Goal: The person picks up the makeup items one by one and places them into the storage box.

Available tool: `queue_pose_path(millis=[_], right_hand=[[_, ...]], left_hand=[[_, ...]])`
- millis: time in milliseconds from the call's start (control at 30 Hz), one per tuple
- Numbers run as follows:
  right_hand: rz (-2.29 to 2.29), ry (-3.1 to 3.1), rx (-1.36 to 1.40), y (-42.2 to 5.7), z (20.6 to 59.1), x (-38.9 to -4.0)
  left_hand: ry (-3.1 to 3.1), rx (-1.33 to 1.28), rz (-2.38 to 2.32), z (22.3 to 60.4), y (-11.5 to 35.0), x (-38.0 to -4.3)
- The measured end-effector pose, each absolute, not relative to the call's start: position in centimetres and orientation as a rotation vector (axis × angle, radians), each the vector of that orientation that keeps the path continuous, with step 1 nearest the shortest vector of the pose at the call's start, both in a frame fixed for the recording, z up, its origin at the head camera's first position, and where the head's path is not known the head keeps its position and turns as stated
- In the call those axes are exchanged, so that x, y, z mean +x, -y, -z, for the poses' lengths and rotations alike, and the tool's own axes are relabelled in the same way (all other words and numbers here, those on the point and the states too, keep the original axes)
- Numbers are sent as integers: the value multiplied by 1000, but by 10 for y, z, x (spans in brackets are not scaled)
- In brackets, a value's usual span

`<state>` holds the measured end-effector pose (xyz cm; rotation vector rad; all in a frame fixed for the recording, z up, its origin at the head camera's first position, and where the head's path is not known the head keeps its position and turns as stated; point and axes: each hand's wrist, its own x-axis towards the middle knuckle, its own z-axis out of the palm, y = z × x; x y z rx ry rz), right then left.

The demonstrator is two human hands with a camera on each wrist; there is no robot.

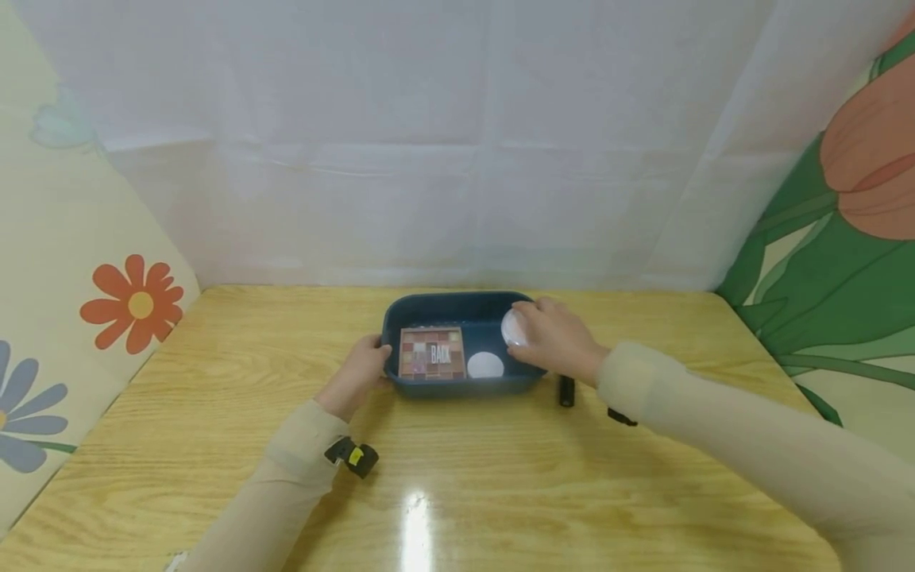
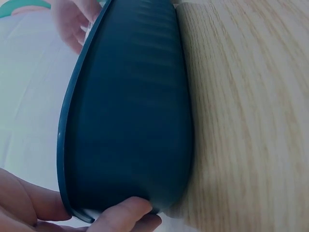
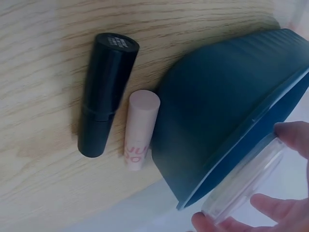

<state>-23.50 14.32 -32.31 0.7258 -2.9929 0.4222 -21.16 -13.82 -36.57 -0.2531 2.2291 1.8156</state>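
Note:
A dark blue plastic bin (image 1: 468,388) stands on the table and my left hand (image 1: 360,370) grips its left end, thumb over the rim. Above the bin's right end, my right hand (image 1: 561,338) holds a round, flat, clear-and-white case (image 3: 245,178) by its edge, tilted, between thumb and fingers. Inside the bin, an eyeshadow palette (image 1: 420,349) with coloured squares and the word "BACK" lies at the left. A white round disc (image 1: 486,365) sits right of the palette.
Beside the bin's right end, a black cosmetic tube (image 3: 107,94) and a shorter pale pink tube (image 3: 141,126) are on the wooden table (image 1: 472,477). A white cloth (image 1: 429,159) hangs behind the table, and flower-patterned panels (image 1: 43,238) stand at both sides.

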Motion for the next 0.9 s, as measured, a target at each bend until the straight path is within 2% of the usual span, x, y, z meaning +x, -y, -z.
queue_pose_path(millis=[900], right_hand=[[-494, 3326, 738, -109, 311, -267]], left_hand=[[-2215, -267, -1817, 363, 136, -210]])
